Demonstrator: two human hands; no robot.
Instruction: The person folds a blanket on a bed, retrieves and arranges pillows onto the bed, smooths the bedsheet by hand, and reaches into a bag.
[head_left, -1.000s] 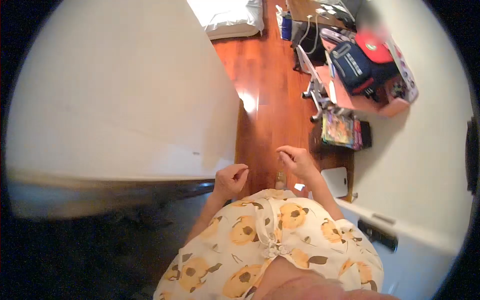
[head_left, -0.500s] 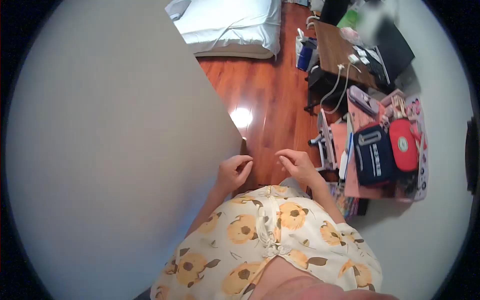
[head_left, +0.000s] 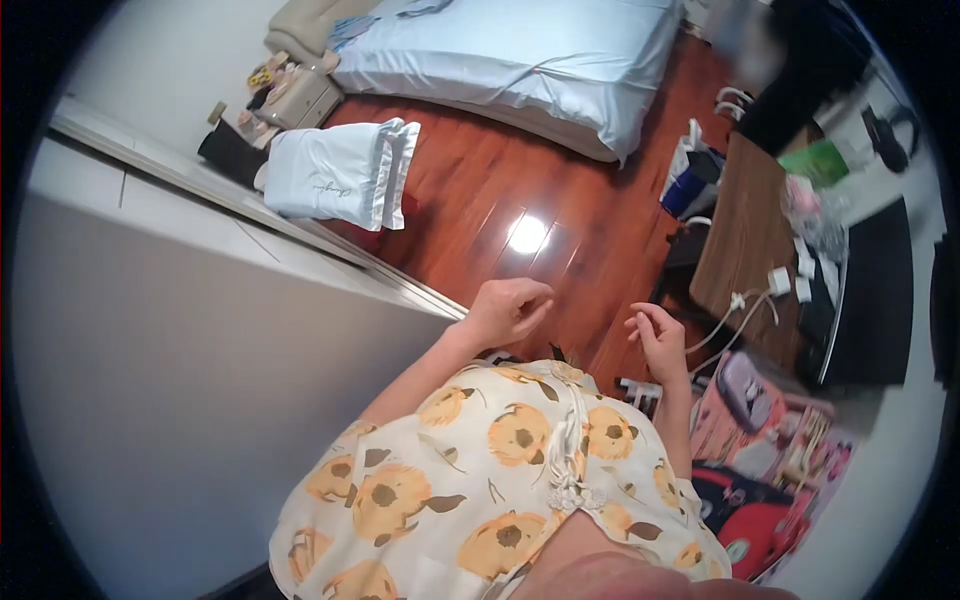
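My left hand (head_left: 508,312) is raised in front of my waist over the reddish wooden floor (head_left: 480,240), its fingers curled, with nothing seen in it. To the right, my right hand (head_left: 658,340) hangs near the front edge of the brown desk (head_left: 745,220), fingers loosely bent and apart, and it holds nothing. White cables (head_left: 735,325) run down from the desk close to that hand. Neither hand touches an object.
A bed (head_left: 500,60) with a light sheet stands ahead. A white pillow-like bundle (head_left: 330,175) and a nightstand (head_left: 300,100) are at left, past a pale wall edge (head_left: 250,270). At lower right sits a pink desk with bags (head_left: 750,510).
The view has moved forward into the room and turned. The bed and brown desk are nearer, the bundle and nightstand have appeared, and the pink desk has dropped to the lower right. My hands are farther apart.
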